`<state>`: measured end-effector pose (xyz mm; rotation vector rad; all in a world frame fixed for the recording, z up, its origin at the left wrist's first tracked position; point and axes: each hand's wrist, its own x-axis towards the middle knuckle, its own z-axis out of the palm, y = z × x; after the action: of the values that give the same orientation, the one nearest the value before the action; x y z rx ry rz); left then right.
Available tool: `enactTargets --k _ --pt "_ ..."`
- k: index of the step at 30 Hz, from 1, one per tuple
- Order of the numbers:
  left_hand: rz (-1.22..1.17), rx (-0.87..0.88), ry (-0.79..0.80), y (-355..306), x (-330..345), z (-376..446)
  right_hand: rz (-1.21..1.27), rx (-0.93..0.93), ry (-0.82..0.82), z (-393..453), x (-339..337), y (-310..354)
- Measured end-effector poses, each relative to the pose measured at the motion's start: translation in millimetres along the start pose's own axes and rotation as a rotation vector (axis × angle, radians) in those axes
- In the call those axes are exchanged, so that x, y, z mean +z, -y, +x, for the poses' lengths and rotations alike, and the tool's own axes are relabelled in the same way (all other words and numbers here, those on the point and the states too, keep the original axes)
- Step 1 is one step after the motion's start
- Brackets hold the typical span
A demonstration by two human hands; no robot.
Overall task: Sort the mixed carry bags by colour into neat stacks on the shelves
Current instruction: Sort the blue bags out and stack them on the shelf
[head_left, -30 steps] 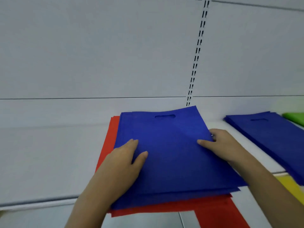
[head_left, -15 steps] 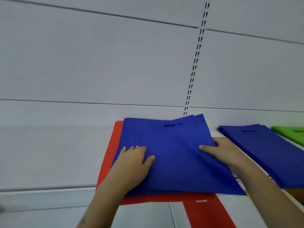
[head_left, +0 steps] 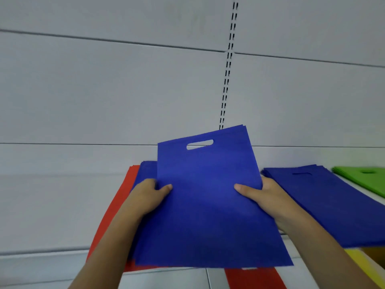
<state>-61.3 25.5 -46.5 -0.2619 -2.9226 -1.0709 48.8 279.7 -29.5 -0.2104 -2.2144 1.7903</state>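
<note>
Nearest: red bag (head_left: 252,278) at the bottom edge, cut off by the frame, just below the held blue bags (head_left: 208,205). Yellow bag (head_left: 362,265) to their lower right, only a strip showing, mostly under the blue stack (head_left: 325,201).

Left hand (head_left: 149,197) grips the left edge of the blue bags, thumb on top, fingers curled behind and hidden. Right hand (head_left: 262,195) grips the right edge the same way, thumb flat on the face, fingers out of sight underneath. The blue bags are lifted and tilted, handle cutout uppermost, wall showing through it. How many bags are in the bundle is hard to tell; layered edges show at the top right corner.

Under and left of the blue bags: red stack (head_left: 123,197) on the shelf (head_left: 52,205), largely covered. A sliver of further blue lies on it.

Right of the blue bags: blue stack, flat. Beyond it, green stack (head_left: 366,178), cut off at the frame edge.

Behind: slotted upright (head_left: 228,65), its foot hidden by the blue bags.
</note>
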Motion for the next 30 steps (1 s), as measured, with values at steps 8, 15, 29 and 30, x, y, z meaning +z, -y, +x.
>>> enactTargets --k 8,15,29,30 --pt "-0.584 0.199 0.154 -33 10 -31 -0.170 -0.090 -0.088 -30 -23 3" --pt "-0.369 0.637 0.020 -93 54 -69 -0.433 -0.162 -0.484 -113 -80 -6" --pt "-0.351 0.668 0.091 -262 211 -77 -0.516 -0.067 -0.577 -136 -281 -50" --pt "-0.330 0.644 0.094 -271 219 -73 -0.516 -0.049 -0.523 -127 -296 -52"
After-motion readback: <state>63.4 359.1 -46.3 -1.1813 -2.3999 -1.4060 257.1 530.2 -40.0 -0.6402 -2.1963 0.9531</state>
